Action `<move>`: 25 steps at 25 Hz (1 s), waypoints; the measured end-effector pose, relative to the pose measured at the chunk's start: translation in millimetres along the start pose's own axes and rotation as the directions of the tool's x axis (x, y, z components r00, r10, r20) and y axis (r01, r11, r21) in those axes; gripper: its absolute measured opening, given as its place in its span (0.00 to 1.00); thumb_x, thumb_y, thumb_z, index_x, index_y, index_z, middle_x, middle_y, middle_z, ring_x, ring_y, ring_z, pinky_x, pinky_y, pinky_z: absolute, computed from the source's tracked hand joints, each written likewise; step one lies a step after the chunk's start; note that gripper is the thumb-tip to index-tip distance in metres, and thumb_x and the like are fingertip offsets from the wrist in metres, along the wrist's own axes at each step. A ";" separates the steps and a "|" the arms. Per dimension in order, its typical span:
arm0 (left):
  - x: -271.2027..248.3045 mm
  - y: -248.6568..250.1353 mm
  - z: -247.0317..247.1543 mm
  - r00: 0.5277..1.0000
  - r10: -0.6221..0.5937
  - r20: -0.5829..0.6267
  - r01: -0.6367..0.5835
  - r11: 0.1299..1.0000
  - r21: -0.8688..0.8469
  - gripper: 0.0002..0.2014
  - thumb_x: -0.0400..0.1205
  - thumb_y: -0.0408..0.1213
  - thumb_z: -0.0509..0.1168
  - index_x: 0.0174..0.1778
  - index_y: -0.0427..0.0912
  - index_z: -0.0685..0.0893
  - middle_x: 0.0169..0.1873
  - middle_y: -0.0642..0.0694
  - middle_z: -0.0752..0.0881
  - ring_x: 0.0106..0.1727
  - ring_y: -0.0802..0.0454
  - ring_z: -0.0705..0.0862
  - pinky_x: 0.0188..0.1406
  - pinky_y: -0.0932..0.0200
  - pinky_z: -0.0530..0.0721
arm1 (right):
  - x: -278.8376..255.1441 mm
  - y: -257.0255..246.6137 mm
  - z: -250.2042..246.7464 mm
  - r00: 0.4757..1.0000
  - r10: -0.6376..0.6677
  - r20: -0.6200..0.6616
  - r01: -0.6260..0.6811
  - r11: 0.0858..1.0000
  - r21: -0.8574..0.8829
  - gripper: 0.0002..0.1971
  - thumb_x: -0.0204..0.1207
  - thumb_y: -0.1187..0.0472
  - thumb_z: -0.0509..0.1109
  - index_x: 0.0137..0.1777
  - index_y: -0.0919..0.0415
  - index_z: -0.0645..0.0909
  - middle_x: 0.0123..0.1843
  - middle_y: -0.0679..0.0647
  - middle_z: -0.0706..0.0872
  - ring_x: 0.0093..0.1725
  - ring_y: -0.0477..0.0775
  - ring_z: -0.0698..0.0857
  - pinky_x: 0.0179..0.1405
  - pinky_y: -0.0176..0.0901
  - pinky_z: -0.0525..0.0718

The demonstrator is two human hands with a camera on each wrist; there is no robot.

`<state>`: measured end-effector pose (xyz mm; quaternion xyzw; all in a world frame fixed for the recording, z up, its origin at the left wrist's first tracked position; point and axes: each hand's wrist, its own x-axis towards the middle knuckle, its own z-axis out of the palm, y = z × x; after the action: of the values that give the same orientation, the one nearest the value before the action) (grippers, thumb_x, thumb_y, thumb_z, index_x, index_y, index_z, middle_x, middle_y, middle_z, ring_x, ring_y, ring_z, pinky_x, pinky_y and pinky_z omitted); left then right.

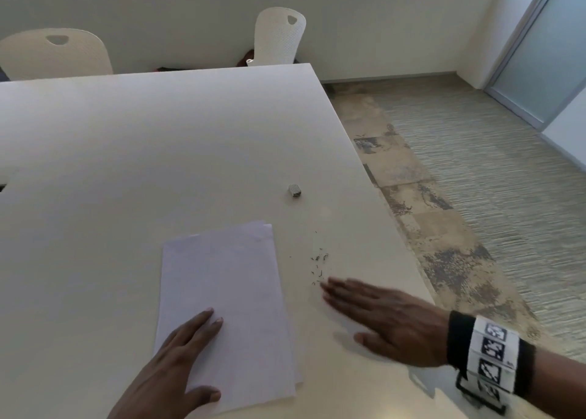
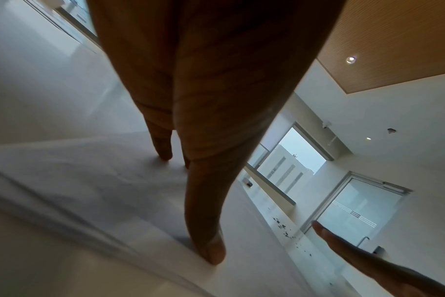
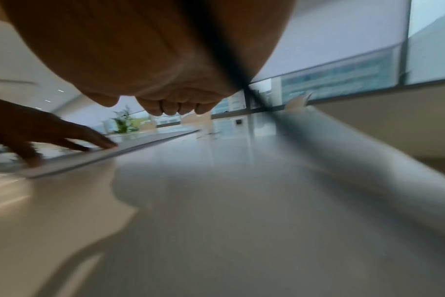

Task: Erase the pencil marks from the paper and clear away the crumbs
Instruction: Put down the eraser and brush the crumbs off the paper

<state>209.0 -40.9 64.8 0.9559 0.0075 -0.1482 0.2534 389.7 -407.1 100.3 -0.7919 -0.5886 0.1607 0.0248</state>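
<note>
Two stacked white sheets of paper (image 1: 222, 291) lie on the white table (image 1: 126, 149), and no pencil marks show on the top sheet. My left hand (image 1: 177, 364) presses flat on the paper's lower left part, fingers straight. To the right of the paper lies a scatter of dark eraser crumbs (image 1: 318, 263). My right hand (image 1: 374, 310) is flat on the table just below the crumbs, fingers straight and blurred, fingertips touching the nearest ones. A small grey eraser (image 1: 295, 190) lies alone further up the table. The crumbs (image 2: 282, 227) also show in the left wrist view.
The table's right edge (image 1: 396, 225) runs close beside the crumbs, with patterned floor (image 1: 475, 196) beyond it. Two white chairs (image 1: 279, 37) stand at the far side of the table. A glass door (image 1: 545, 47) is at the far right.
</note>
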 end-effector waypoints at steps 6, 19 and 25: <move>1.7 3.2 -4.5 1.000 -0.004 -0.006 0.004 1.000 -0.010 0.52 0.64 0.68 0.73 0.82 0.68 0.53 0.80 0.76 0.45 0.75 0.86 0.40 0.68 0.82 0.50 | 7.2 20.1 0.8 0.997 -0.026 0.068 0.027 1.000 -0.015 0.29 0.91 0.46 0.42 0.88 0.53 0.40 0.89 0.46 0.39 0.85 0.39 0.36 0.87 0.49 0.49; -3.3 4.9 -3.5 0.999 -0.020 -0.050 0.019 0.999 -0.027 0.48 0.65 0.68 0.75 0.80 0.73 0.59 0.80 0.81 0.47 0.80 0.80 0.47 0.69 0.79 0.57 | 67.4 84.8 -14.0 0.988 0.000 0.153 -0.013 0.996 0.083 0.30 0.90 0.47 0.41 0.87 0.55 0.38 0.88 0.49 0.36 0.85 0.41 0.35 0.87 0.45 0.40; -5.4 11.3 -0.7 0.994 -0.078 -0.074 0.076 0.997 -0.026 0.46 0.66 0.68 0.75 0.79 0.76 0.60 0.78 0.83 0.41 0.78 0.83 0.49 0.67 0.81 0.58 | 101.8 63.6 -29.1 0.996 -0.084 -0.014 0.085 0.996 0.024 0.29 0.90 0.49 0.43 0.88 0.55 0.45 0.89 0.48 0.43 0.86 0.40 0.40 0.86 0.42 0.42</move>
<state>205.0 -50.1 72.4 0.9568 0.0555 -0.1219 0.2581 482.8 -326.5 90.4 -0.7670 -0.6193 0.1616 0.0453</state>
